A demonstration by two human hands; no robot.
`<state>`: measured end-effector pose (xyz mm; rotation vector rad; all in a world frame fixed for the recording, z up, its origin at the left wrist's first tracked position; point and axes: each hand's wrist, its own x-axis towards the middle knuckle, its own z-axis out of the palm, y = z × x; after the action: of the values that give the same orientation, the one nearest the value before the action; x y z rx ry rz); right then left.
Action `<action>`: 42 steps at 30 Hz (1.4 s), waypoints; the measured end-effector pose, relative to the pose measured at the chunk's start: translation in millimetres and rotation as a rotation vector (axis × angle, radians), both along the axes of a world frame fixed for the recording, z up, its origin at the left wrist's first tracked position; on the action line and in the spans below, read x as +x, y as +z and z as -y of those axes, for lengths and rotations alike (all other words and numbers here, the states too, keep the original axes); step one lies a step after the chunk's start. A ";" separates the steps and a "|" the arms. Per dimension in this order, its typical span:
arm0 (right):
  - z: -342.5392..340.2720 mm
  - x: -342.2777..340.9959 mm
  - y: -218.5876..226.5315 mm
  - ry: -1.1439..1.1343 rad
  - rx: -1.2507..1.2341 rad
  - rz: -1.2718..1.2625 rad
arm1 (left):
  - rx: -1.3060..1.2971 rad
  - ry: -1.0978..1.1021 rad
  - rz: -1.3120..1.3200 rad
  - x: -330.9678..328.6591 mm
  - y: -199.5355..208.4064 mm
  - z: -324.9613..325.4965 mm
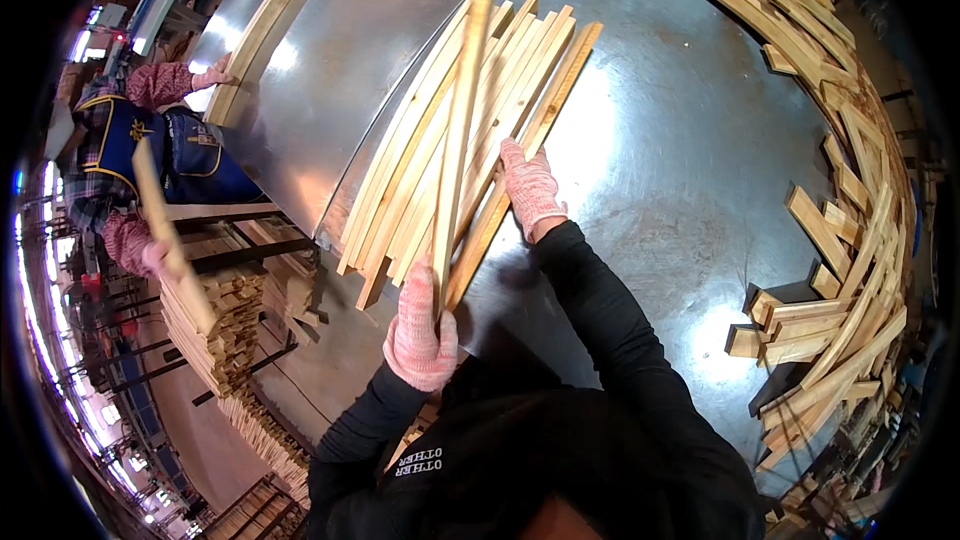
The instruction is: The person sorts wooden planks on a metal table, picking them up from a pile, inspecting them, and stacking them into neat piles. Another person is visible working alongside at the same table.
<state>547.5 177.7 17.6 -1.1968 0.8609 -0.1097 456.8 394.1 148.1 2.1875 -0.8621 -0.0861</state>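
Note:
Both my hands wear pink knitted gloves. My left hand (pixel 424 335) is closed round the near end of a long wooden strip (pixel 462 110), which tilts up and away across the other strips. My right hand (pixel 531 188) grips another wooden strip (pixel 560 90) at the right side of the group, its thumb and fingers on the strip's edges. Between and left of these two, several pale wooden strips (pixel 410 165) lie side by side on the metal table (pixel 660 180). Their far ends are uneven.
At the left, a co-worker in a blue apron (pixel 205 155) holds a wooden board (pixel 262 30) and a shorter piece (pixel 165 220). A tall stack of strips (pixel 225 315) stands below. Loose wood pieces (pixel 850 240) pile along the table's right side. A dark seam (pixel 385 105) crosses the metal.

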 end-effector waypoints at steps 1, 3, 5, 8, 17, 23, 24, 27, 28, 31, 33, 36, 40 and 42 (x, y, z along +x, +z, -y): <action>-0.1 2.7 2.6 -0.038 0.186 0.184 | 0.010 0.028 -0.009 -4.7 2.4 3.0; 11.0 -18.0 7.2 -0.159 0.351 0.251 | 0.017 0.034 0.109 -4.6 -1.5 21.5; 40.6 -51.0 6.3 -0.082 0.466 0.258 | 0.025 0.022 0.153 -10.8 -28.7 48.9; 85.5 -123.0 -6.6 0.058 0.069 0.125 | -0.015 -0.039 0.108 -45.4 -82.5 111.6; 127.1 -176.3 90.8 1.052 -0.572 -0.407 | 0.162 -0.599 0.445 35.3 -13.1 168.3; 138.7 -163.8 168.3 0.581 -1.516 0.347 | 0.783 -0.430 0.468 123.1 -7.3 110.8; 150.5 -174.8 168.0 0.267 -1.599 0.385 | 0.660 -0.257 0.453 160.6 -15.9 80.8; 164.1 -222.1 129.8 -0.278 -1.049 0.144 | 0.413 0.254 0.342 272.4 -58.6 -57.1; 161.8 -250.9 106.6 -0.274 -1.055 0.075 | 0.353 0.320 0.233 305.8 -86.3 -105.0; 155.2 -322.1 59.8 -0.069 -1.344 -0.647 | 0.499 0.438 -0.080 361.5 -156.5 -203.2; 155.7 -372.7 59.8 -0.247 -1.146 -0.891 | 0.680 0.446 -0.170 373.9 -185.9 -221.4; 167.8 -446.1 49.1 -0.587 -1.022 -0.974 | 0.723 0.424 -0.223 381.4 -191.0 -203.7; 232.8 -467.5 74.0 -0.832 -0.797 -1.075 | -0.138 0.345 -0.528 374.6 -168.5 -127.7; 271.1 -457.8 73.9 -0.957 -0.587 -1.118 | -0.410 0.228 -0.582 343.9 -143.1 -44.2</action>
<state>89.8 -93.5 91.5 -1.2440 2.4843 -0.5223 800.7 438.3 5.0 1.7184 -0.2682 -0.3778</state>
